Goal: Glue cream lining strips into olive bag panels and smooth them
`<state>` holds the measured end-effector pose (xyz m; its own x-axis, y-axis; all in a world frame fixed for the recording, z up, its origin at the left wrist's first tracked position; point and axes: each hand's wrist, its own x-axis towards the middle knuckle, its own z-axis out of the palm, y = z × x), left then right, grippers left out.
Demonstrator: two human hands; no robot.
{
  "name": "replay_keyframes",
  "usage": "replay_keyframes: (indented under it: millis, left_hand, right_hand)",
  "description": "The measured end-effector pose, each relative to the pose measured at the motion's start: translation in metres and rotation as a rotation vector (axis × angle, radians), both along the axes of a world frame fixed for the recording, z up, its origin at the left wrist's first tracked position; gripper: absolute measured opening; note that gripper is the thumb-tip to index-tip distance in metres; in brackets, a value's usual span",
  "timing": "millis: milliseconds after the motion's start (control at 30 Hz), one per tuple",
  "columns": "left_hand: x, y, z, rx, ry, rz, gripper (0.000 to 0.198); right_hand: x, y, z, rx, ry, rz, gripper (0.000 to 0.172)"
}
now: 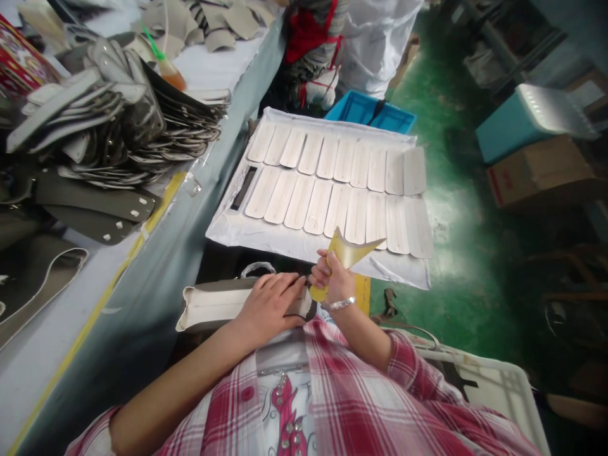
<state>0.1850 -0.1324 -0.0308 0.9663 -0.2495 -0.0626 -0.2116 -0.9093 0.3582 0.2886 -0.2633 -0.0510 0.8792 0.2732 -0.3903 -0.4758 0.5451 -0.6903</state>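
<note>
My left hand lies over the right part of a long handbag-like piece at my lap. Its fingers are stretched out across the piece, thumb apart from them. This piece has a cream panel, dark edges and a light, looped handle behind it. In my right hand, fingers wrapped round it, is a thin curved yellow sheet with a pointed, V-shaped upper end. The sheet's lower end shows below my fingers, beside the right end of the bag piece.
Ahead, a white-covered board carries two rows of pale rounded strips. On the left table are heaped grey pieces and a bottle of orange liquid. A blue crate stands behind the board; a cardboard box is at right.
</note>
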Motion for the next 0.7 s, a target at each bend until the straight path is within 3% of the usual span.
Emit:
replay_keyframes:
  millis: [167, 333, 533, 700]
  left_hand:
    - [0.002, 0.002, 0.0, 0.0, 0.018, -0.009, 0.07]
    - [0.005, 0.001, 0.003, 0.003, 0.037, 0.01, 0.07]
    - [0.0, -0.004, 0.005, 0.041, -0.004, 0.0, 0.072]
    - [-0.004, -0.006, 0.007, 0.062, 0.011, 0.005, 0.073]
  right_hand:
    - [-0.002, 0.005, -0.001, -0.029, -0.054, 0.044, 0.029]
    - [-0.009, 0.011, 0.005, -0.115, -0.205, -0.033, 0.03]
    - [-0.003, 0.002, 0.008, 0.004, -0.092, 0.057, 0.031]
    - [-0.004, -0.006, 0.012, 0.011, -0.148, -0.015, 0.031]
